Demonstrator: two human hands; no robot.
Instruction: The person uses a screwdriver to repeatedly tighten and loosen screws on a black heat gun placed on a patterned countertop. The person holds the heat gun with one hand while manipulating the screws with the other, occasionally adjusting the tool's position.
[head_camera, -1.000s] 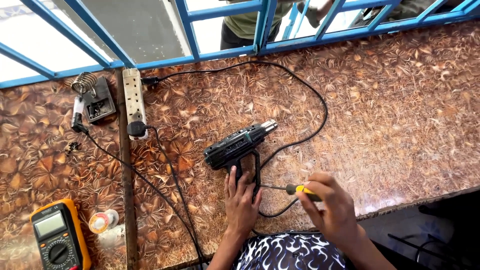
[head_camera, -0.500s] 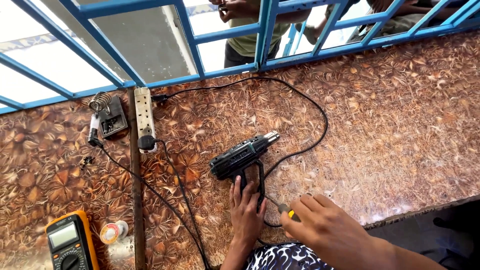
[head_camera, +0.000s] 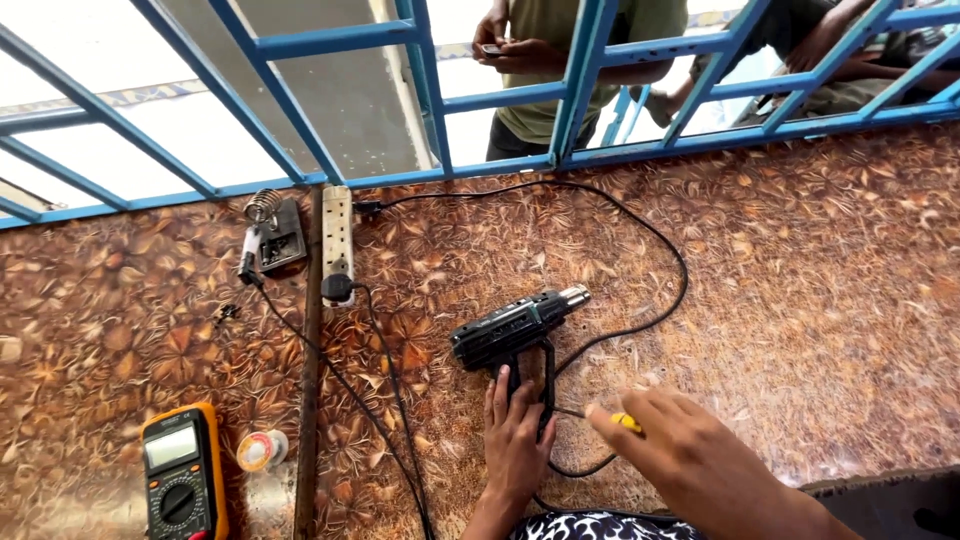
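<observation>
Shifted since the earlier frame: right hand (head_camera: 690, 460), now lower and closer to the lens, fingers clenched on a yellow-handled screwdriver (head_camera: 610, 419) with its tip toward the handle of the black heat gun (head_camera: 515, 330). Heat gun lying on its side near the centre of the leaf-patterned table (head_camera: 800, 300), nozzle toward 2 o'clock. Left hand (head_camera: 515, 440) at 6 o'clock of the gun, fingers loosely extended against the grip. Black cord (head_camera: 655, 240) looping from 3 round to 12 o'clock. White power strip (head_camera: 337, 235) at 10 o'clock, soldering iron stand (head_camera: 275, 235) just beyond. Solder spool (head_camera: 260, 450) and yellow multimeter (head_camera: 180, 475) at 8 o'clock. Blue window grille (head_camera: 590, 80) at 12 o'clock, another person standing behind it.
</observation>
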